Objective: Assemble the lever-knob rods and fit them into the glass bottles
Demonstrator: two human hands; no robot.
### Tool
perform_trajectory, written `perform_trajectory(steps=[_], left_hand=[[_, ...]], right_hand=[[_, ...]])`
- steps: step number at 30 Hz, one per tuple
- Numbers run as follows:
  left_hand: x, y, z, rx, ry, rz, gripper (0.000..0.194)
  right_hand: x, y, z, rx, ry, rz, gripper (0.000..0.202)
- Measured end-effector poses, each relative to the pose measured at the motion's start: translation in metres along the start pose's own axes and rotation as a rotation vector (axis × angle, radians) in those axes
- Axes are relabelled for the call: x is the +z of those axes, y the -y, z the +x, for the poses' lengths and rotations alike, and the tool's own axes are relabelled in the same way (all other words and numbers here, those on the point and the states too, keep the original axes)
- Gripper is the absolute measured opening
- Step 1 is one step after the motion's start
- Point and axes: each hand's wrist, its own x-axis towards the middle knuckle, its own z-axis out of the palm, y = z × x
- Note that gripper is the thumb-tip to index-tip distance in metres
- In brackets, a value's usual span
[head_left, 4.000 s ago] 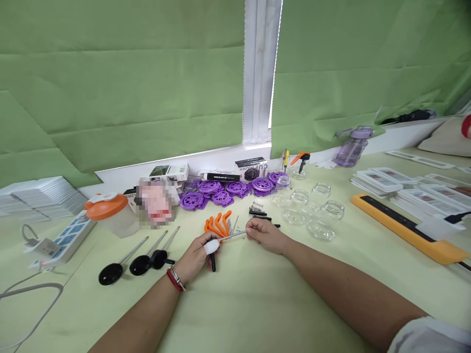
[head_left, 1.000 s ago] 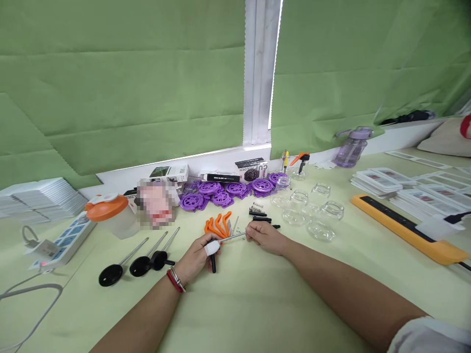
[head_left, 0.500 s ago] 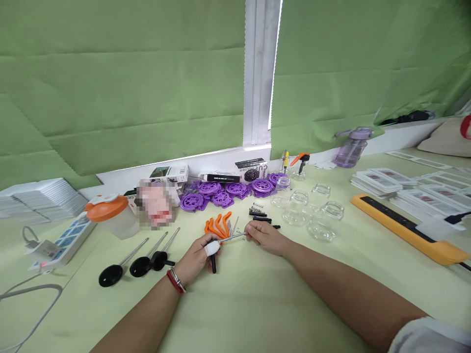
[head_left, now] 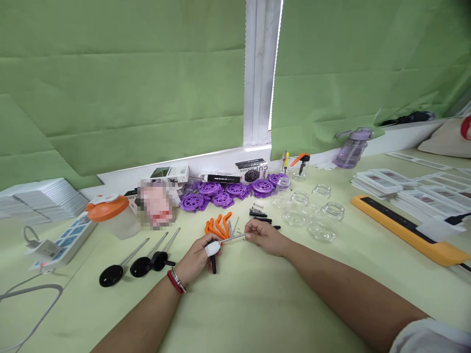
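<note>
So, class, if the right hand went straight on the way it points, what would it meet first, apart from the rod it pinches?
Probably the tiny metal bits, then the silver pins; but how high the right hand sits above the table is unclear, so it might pass over.

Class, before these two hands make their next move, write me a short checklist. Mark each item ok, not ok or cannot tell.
1. Left hand has a grip on the black handle: ok.
2. Right hand has a grip on the metal rod: ok.
3. Rod's right end in plain sight: not ok, the right hand covers it.
4. Rod firmly fixed to the handle: cannot tell, the left hand hides that spot.
5. Clear jars apart from the right hand: ok.
</note>
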Motion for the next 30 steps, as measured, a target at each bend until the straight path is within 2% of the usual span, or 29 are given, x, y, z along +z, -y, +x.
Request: perform_trajectory(steps=[9, 30], left_hand=[[0.0009, -0.0008, 0.0003, -0.008, -0.012, 0.011, 0.022], [0.0023, -0.0019, 0.0000, -0.028, -0.025, 0.002, 0.023]], right_hand=[[0.0003, 0.0030, -0.0004, 0.055, -0.029, -0.055, 0.011], [0.0006, 0.0049, -0.0001, 0.076, -0.011, -0.088, 0.007]])
